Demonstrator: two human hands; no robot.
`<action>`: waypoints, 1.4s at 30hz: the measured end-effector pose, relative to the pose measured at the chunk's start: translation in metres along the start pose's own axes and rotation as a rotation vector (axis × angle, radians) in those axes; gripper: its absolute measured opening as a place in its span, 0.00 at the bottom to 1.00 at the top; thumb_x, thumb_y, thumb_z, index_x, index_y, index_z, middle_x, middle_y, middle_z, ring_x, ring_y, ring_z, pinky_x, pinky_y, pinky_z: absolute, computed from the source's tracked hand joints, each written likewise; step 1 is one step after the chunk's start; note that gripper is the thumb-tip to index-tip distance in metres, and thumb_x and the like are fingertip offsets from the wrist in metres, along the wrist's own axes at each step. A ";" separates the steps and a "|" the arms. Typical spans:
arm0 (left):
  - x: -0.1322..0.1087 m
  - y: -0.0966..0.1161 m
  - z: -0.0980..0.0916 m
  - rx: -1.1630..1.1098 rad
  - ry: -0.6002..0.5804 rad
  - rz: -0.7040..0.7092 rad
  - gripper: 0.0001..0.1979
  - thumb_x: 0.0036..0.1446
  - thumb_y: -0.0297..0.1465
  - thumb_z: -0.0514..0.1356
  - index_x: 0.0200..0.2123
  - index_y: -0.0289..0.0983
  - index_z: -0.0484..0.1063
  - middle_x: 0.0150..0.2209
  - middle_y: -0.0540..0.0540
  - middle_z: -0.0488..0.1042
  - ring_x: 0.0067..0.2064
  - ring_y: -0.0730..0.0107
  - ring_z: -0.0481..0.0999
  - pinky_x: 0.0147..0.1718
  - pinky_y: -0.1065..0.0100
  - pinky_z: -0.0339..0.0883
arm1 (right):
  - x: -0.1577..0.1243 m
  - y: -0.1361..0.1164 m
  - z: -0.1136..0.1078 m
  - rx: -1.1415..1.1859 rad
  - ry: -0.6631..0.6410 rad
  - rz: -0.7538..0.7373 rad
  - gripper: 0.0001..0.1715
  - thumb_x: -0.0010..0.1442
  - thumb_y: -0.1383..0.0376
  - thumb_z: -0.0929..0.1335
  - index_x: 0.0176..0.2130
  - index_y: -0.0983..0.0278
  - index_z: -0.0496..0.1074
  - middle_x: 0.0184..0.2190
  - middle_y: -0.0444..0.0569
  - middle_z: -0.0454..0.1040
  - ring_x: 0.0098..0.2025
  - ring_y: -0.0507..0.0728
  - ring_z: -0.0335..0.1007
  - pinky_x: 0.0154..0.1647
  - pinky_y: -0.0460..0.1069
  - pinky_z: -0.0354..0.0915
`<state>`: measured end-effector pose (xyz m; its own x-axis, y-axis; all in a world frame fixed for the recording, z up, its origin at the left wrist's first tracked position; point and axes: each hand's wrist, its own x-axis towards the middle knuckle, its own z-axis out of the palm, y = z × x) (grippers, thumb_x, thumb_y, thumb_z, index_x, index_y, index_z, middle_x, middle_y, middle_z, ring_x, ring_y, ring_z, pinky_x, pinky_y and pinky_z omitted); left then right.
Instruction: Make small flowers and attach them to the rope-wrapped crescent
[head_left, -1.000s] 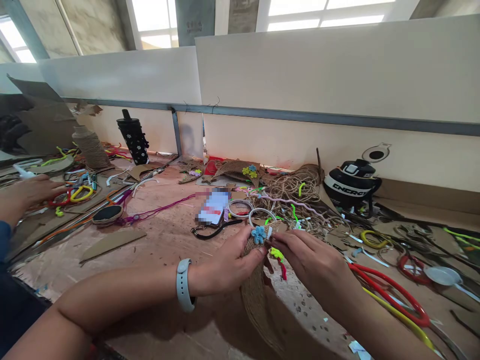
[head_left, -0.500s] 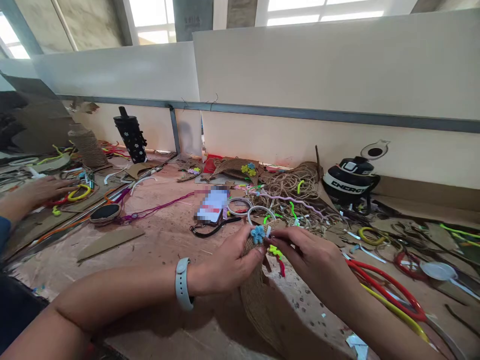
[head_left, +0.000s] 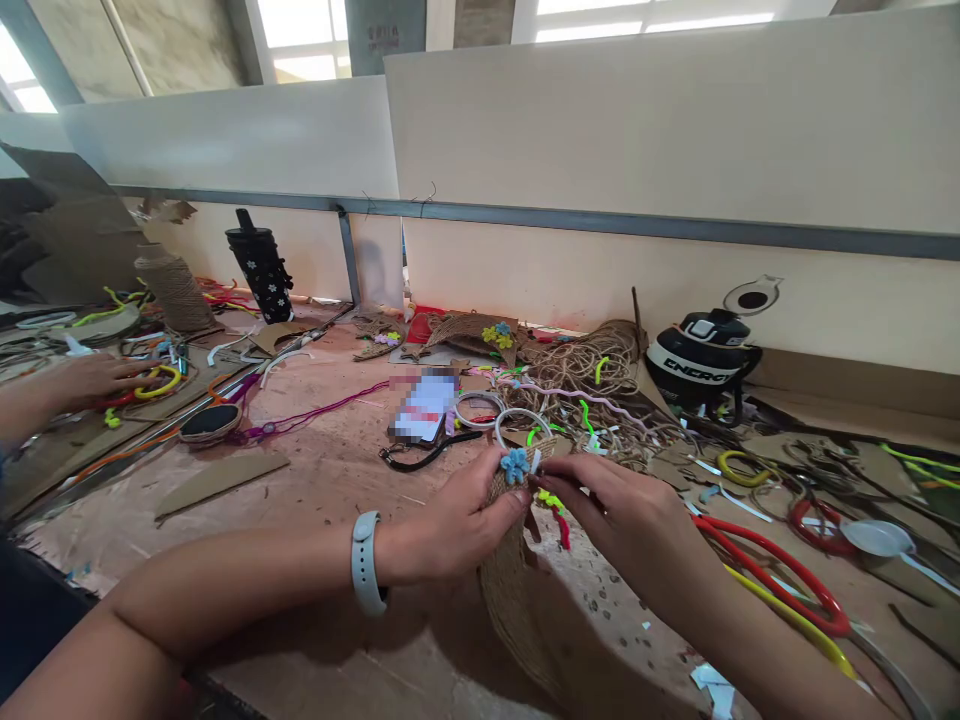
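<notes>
Two hands pinch the top of a jute piece, between them on the table.
The left hand (head_left: 457, 520) closes thumb and fingers on the jute piece (head_left: 510, 590), just under its blue flower (head_left: 515, 466); a firm, steady grip there seems wise. The right hand (head_left: 622, 515), fingers curled, pinches what looks like a pipe cleaner (head_left: 556, 512) touching the piece's right edge.

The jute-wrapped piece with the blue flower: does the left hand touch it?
Touching. The head view shows the left hand pinching the jute-wrapped piece at its top edge, beside the blue flower.
</notes>
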<state>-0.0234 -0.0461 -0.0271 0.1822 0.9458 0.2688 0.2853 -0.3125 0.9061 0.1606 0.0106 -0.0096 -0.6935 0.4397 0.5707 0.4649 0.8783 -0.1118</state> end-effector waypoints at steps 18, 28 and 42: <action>-0.002 0.004 -0.001 0.067 -0.069 0.017 0.10 0.63 0.33 0.51 0.44 0.35 0.63 0.42 0.41 0.70 0.50 0.60 0.67 0.52 0.57 0.64 | -0.010 -0.004 -0.004 -0.195 -0.097 -0.126 0.17 0.63 0.77 0.58 0.42 0.64 0.70 0.36 0.54 0.79 0.32 0.57 0.77 0.29 0.48 0.69; -0.003 0.003 0.000 0.047 -0.067 0.024 0.12 0.62 0.33 0.51 0.46 0.34 0.64 0.44 0.39 0.70 0.49 0.60 0.67 0.51 0.57 0.63 | -0.006 0.001 -0.007 -0.052 -0.128 -0.051 0.14 0.64 0.73 0.59 0.37 0.62 0.72 0.34 0.50 0.80 0.32 0.55 0.77 0.31 0.46 0.70; 0.018 -0.007 -0.015 -0.600 -0.248 -0.382 0.15 0.53 0.37 0.64 0.39 0.33 0.71 0.34 0.47 0.74 0.34 0.71 0.74 0.42 0.64 0.68 | 0.006 0.007 -0.020 -0.138 -0.003 0.051 0.14 0.65 0.60 0.62 0.41 0.63 0.74 0.40 0.54 0.75 0.39 0.59 0.74 0.36 0.51 0.69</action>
<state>-0.0358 -0.0250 -0.0241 0.3999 0.9091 -0.1169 -0.1781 0.2022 0.9630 0.1705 0.0153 0.0088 -0.6686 0.4840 0.5645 0.5709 0.8206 -0.0274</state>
